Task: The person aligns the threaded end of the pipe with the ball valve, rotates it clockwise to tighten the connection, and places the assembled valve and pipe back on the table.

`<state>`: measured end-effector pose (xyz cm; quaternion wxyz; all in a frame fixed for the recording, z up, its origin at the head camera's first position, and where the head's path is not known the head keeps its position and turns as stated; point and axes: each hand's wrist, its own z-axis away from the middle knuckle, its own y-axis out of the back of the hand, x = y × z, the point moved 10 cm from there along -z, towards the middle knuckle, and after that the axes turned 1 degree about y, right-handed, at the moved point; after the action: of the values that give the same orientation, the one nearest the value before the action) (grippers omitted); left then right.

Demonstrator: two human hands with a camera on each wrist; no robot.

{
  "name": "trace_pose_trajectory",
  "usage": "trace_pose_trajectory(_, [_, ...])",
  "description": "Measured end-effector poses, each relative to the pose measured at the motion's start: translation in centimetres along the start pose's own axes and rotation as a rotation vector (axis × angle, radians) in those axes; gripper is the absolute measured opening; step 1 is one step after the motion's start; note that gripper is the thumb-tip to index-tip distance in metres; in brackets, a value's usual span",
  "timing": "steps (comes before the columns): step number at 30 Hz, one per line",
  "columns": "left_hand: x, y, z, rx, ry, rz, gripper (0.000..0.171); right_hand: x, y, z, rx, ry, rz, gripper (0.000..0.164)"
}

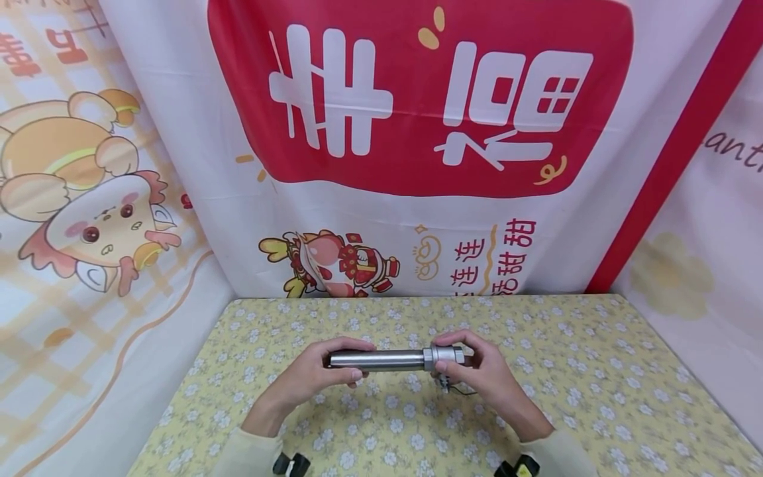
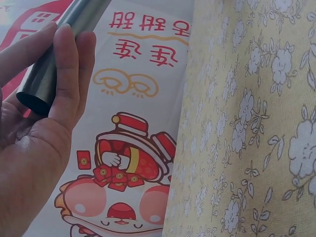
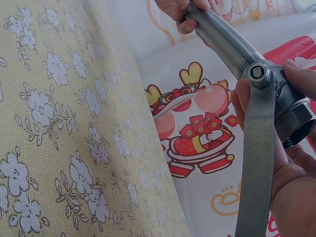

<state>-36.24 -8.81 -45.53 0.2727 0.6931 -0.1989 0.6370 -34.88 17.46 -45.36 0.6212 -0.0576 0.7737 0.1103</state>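
Observation:
A shiny steel pipe (image 1: pixel 381 360) runs level between both hands above the flowered tablecloth. My left hand (image 1: pixel 324 366) grips its plain left end, thumb below and fingers over it; the left wrist view shows the hollow end of the pipe (image 2: pixel 39 89) against the palm. On the right, my right hand (image 1: pixel 477 364) holds a metal ball valve (image 1: pixel 444 356) joined to the pipe's threaded end. Threads show beside the valve body (image 3: pixel 291 106) in the right wrist view. From the valve, a long flat lever handle (image 3: pixel 257 163) hangs past the fingers.
A table with a yellow flowered cloth (image 1: pixel 393 424) lies beneath the hands. Behind it hangs a white and red printed curtain (image 1: pixel 417 245), with another printed curtain (image 1: pixel 107 218) along the left and a pale one (image 1: pixel 685 265) on the right.

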Motion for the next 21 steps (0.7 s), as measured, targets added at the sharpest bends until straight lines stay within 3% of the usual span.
trace_pose_trajectory(21, [0.40,0.07,-0.08,0.036,-0.026,-0.053,0.037,0.20,0.03,0.02,-0.004,0.007,0.013,0.035])
